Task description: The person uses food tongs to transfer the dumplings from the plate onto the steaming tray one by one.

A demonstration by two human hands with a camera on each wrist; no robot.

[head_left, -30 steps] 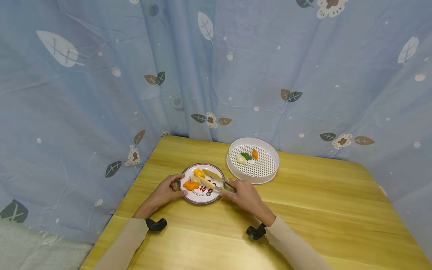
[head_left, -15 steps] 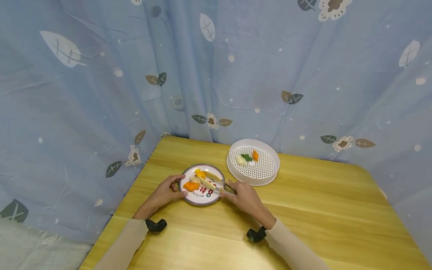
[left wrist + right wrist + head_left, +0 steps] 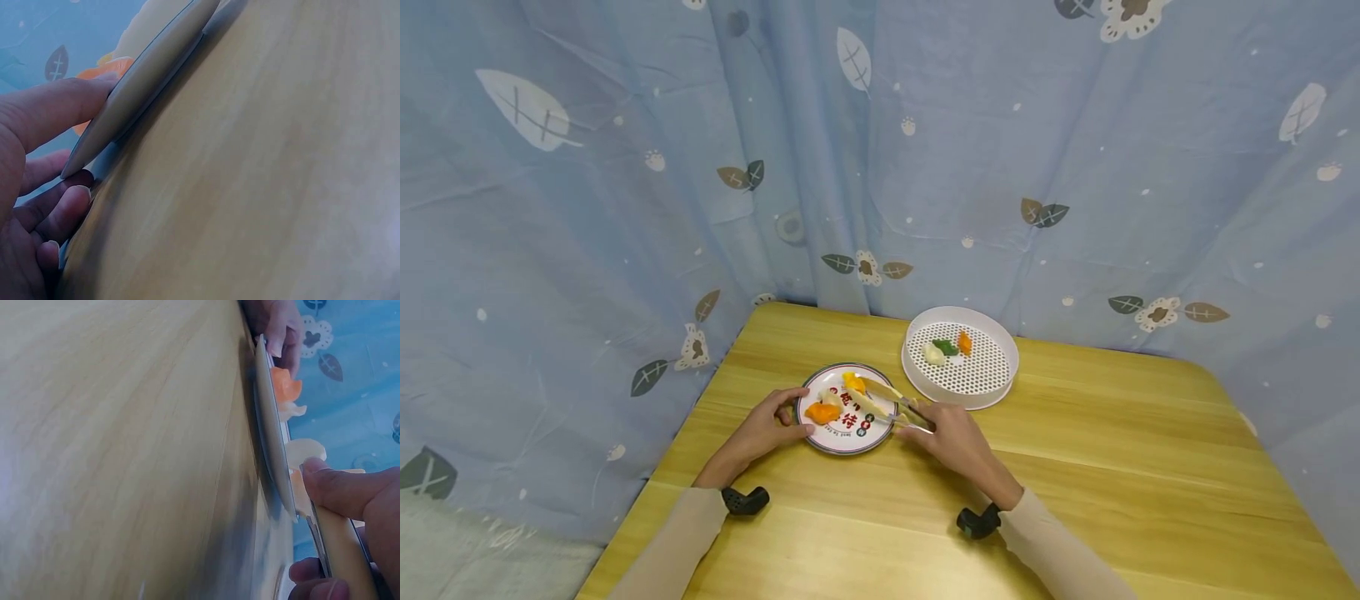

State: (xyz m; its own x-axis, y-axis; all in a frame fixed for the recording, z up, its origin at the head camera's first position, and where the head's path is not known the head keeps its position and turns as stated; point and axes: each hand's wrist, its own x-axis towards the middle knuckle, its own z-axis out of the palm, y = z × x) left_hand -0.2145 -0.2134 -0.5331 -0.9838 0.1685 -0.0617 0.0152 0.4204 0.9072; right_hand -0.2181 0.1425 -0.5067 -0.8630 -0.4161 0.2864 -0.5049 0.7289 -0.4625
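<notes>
My left hand (image 3: pixel 769 421) grips the left rim of a round white plate (image 3: pixel 831 442) with red characters and a dark-edged rim. The left wrist view shows its thumb (image 3: pixel 69 109) over the rim and other fingers curled below. On the plate lie an orange dumpling (image 3: pixel 823 413) and a white dumpling (image 3: pixel 831 397), side by side. My right hand (image 3: pixel 958 442) holds a pair of tongs (image 3: pixel 870 407) over the plate's right side, its thumb pressed on the handle (image 3: pixel 344 550). A yellow dumpling (image 3: pixel 853 382) sits between the tong tips, near the plate's far side.
Behind and right of the plate stands a round white steamer basket (image 3: pixel 961 398) with a perforated base. It holds a white dumpling (image 3: pixel 934 354), a green one (image 3: pixel 945 347) and an orange one (image 3: pixel 965 342). A blue patterned curtain (image 3: pixel 970 167) hangs behind the wooden table (image 3: pixel 1112 450).
My right hand and the tongs have shifted slightly right, and the yellow dumpling has moved right with the tips, away from the white one. My left hand keeps its place on the plate.
</notes>
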